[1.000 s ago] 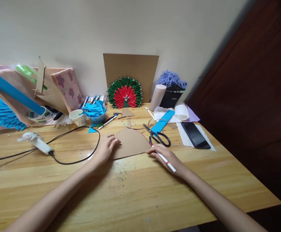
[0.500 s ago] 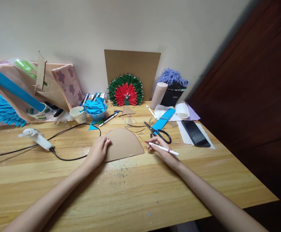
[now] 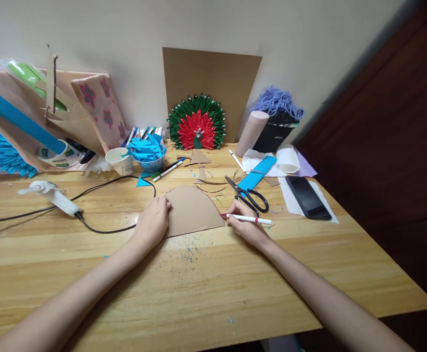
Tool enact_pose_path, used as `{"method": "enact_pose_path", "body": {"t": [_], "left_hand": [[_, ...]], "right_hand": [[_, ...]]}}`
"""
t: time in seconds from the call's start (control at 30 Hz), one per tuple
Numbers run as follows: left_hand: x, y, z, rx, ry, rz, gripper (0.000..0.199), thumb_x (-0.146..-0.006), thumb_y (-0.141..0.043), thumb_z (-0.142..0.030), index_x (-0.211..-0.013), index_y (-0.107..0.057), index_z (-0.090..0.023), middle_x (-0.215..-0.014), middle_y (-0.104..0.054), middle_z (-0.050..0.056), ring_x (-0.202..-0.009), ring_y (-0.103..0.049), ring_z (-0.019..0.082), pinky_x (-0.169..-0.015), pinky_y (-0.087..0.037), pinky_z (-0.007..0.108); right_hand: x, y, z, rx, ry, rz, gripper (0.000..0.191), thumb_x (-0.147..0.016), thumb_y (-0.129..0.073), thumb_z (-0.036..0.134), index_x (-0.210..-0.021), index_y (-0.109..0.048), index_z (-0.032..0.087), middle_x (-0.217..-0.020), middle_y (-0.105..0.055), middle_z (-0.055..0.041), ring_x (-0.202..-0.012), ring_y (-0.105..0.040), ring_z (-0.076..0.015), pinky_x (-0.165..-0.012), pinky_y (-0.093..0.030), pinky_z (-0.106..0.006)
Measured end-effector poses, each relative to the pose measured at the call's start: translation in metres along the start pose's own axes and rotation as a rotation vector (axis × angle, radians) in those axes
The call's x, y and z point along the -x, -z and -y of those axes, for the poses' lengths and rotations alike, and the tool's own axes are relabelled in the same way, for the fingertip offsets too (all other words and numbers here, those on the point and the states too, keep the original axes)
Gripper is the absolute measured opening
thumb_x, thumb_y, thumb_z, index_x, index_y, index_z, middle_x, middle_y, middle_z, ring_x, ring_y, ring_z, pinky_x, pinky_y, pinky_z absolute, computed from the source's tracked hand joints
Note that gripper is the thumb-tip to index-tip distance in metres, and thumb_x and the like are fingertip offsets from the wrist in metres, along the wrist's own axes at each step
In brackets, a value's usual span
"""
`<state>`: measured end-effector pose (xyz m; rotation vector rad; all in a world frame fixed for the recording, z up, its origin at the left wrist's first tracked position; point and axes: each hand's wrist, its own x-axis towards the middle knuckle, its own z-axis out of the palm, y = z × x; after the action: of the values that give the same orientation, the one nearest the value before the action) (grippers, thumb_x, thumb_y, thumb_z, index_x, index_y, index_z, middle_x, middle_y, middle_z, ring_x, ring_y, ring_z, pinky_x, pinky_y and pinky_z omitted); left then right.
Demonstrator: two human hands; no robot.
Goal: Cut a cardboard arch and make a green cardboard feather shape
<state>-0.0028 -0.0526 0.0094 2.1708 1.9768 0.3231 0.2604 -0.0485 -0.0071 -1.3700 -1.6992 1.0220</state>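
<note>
A half-round piece of brown cardboard lies on the wooden table, a thin red line along its curved edge. My left hand grips its left end, fingers closed, hiding that corner. In my right hand is a white marker pen with a red band. Its red tip meets or nearly meets the cardboard's right edge, near the lower corner. Black-handled scissors lie just beyond my right hand, partly over a blue paper strip.
A glue gun with a black cord lies at left. Behind stand a paper cup, a bowl of blue scraps and a red-green peacock craft before a cardboard sheet. A phone rests at right.
The marker's tip has come left to the cardboard's right edge, where before it was slightly apart. My left hand still holds the cardboard. The whole view has shifted a little.
</note>
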Motion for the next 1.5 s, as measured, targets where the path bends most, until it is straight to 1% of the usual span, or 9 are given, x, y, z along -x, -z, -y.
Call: {"method": "enact_pose_path", "body": {"t": [0.1,0.27,0.43,0.6,0.73,0.93,1.1,1.37,1.5], "left_hand": [[-0.0001,-0.0003,-0.0002,-0.009,-0.005,-0.007,0.027,-0.092,-0.022,-0.028,-0.089,-0.046,-0.017,-0.09,-0.058,0.01,-0.082,-0.055,0.023,-0.067,-0.04,0.032],[-0.0011,-0.0017,0.0002,-0.049,-0.008,-0.018,0.025,-0.092,-0.023,-0.029,-0.088,-0.045,-0.018,-0.088,-0.057,0.01,-0.081,-0.055,0.023,-0.063,-0.038,0.031],[-0.0015,-0.0015,-0.0007,-0.046,-0.007,-0.009,0.026,-0.093,-0.022,-0.028,-0.088,-0.045,-0.018,-0.089,-0.057,0.01,-0.082,-0.055,0.023,-0.063,-0.038,0.031],[-0.0012,0.0013,-0.0038,-0.078,0.011,0.001,0.028,-0.093,-0.022,-0.03,-0.09,-0.046,-0.017,-0.091,-0.058,0.01,-0.082,-0.056,0.024,-0.063,-0.039,0.031],[-0.0012,0.0031,-0.0054,-0.101,0.02,0.013,0.027,-0.093,-0.023,-0.03,-0.092,-0.046,-0.017,-0.092,-0.058,0.011,-0.082,-0.057,0.023,-0.063,-0.039,0.031],[-0.0011,0.0029,-0.0062,-0.109,0.019,0.004,0.027,-0.093,-0.023,-0.028,-0.092,-0.047,-0.016,-0.094,-0.059,0.011,-0.082,-0.058,0.023,-0.062,-0.041,0.031],[-0.0011,0.0026,-0.0057,-0.112,0.013,0.0,0.024,-0.093,-0.024,-0.027,-0.091,-0.046,-0.017,-0.094,-0.059,0.01,-0.084,-0.058,0.022,-0.063,-0.041,0.03],[-0.0015,0.0008,-0.0044,-0.116,0.003,-0.012,0.022,-0.093,-0.026,-0.028,-0.09,-0.045,-0.017,-0.093,-0.059,0.01,-0.082,-0.058,0.022,-0.06,-0.04,0.03],[-0.0021,-0.0001,-0.0037,-0.123,-0.004,-0.013,0.022,-0.093,-0.026,-0.027,-0.09,-0.045,-0.017,-0.093,-0.059,0.01,-0.082,-0.058,0.022,-0.06,-0.04,0.031]], "right_hand": [[0.0003,0.0003,0.0011,-0.021,0.0,0.023,0.01,-0.073,-0.049,0.019,-0.064,-0.044,0.02,-0.056,-0.051,0.004,-0.054,-0.047,-0.0123,-0.052,-0.035,-0.022],[0.0007,0.0009,0.001,-0.049,-0.004,0.013,0.005,-0.075,-0.048,0.019,-0.07,-0.046,0.02,-0.06,-0.055,0.0029,-0.058,-0.05,-0.0128,-0.054,-0.036,-0.022],[0.002,0.0025,-0.0001,0.005,0.01,0.025,0.012,-0.073,-0.048,0.019,-0.062,-0.042,0.02,-0.052,-0.047,0.005,-0.051,-0.042,-0.0112,-0.048,-0.03,-0.022],[0.0023,0.0029,0.0032,-0.081,0.004,0.032,0.011,-0.075,-0.047,0.02,-0.066,-0.042,0.021,-0.054,-0.048,0.0053,-0.052,-0.045,-0.0114,-0.05,-0.033,-0.022],[0.0034,0.0043,0.004,-0.061,0.013,0.083,0.014,-0.072,-0.048,0.018,-0.061,-0.041,0.02,-0.048,-0.043,0.0063,-0.047,-0.038,-0.0103,-0.046,-0.027,-0.022],[0.0043,0.005,-0.0005,-0.105,0.033,0.055,0.011,-0.075,-0.048,0.018,-0.066,-0.042,0.021,-0.053,-0.046,0.0052,-0.051,-0.043,-0.0112,-0.048,-0.03,-0.023],[0.0053,0.0046,-0.002,-0.114,0.037,0.123,0.013,-0.074,-0.047,0.017,-0.063,-0.042,0.02,-0.05,-0.043,0.0057,-0.048,-0.038,-0.0105,-0.046,-0.027,-0.023],[0.0065,0.0048,-0.0003,-0.103,0.057,0.131,0.015,-0.073,-0.049,0.016,-0.06,-0.042,0.019,-0.051,-0.041,0.0056,-0.048,-0.034,-0.0094,-0.045,-0.024,-0.023],[0.0066,0.0041,-0.0002,-0.17,0.031,0.081,0.012,-0.075,-0.044,0.014,-0.065,-0.041,0.02,-0.051,-0.042,0.0061,-0.048,-0.037,-0.01,-0.046,-0.027,-0.023]]}}
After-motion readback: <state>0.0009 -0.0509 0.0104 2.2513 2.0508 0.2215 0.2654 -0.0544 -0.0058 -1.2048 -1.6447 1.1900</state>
